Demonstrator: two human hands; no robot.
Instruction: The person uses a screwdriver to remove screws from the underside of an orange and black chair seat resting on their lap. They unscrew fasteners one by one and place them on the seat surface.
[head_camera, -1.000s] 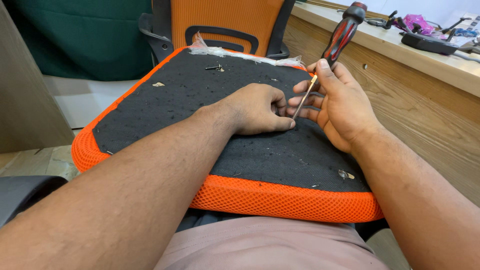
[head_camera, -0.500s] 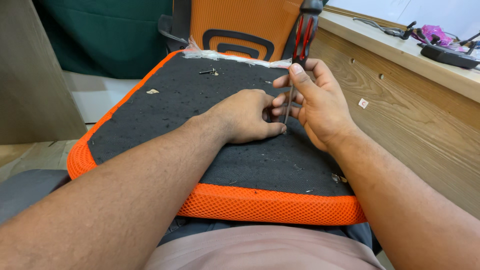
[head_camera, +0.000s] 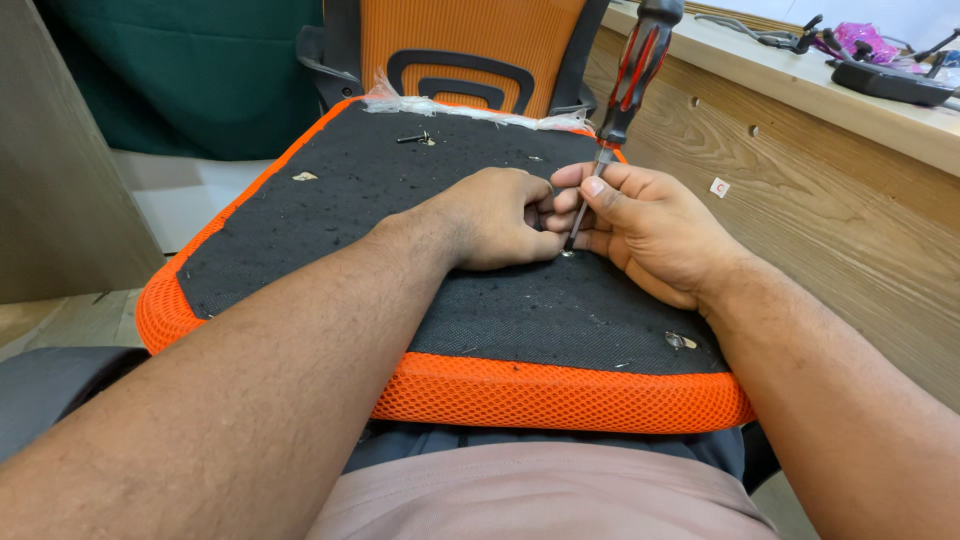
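Across the person's lap lies an upturned seat cushion (head_camera: 330, 250), its underside covered in black fabric with an orange mesh rim running round the edge. Near the middle of the fabric both hands meet, touching each other. The right hand (head_camera: 655, 235) has its grip clamped on the metal shaft of a screwdriver (head_camera: 628, 80), thumb and forefinger pinching it low down, just under the handle. The red and black handle rises above the hand, tilted away to the right, and the tip stands on the black fabric between the two hands. The left hand (head_camera: 495, 218) rests knuckles up on the fabric, its grip drawn together with the fingertips curled in beside the tip; whether they hold anything small there cannot be told.

Farther up the cushion, near its far edge, a dark screw (head_camera: 412, 138) lies loose on the fabric, well apart from the hands. A strip of torn clear plastic (head_camera: 450, 106) runs along that far edge. A small pale tear (head_camera: 683, 342) shows in the fabric near the right forearm.

Behind the cushion stands an orange chair back (head_camera: 470, 35) with a black frame. To the right runs a wooden panel under a tabletop (head_camera: 800, 95) carrying dark tools and cables.
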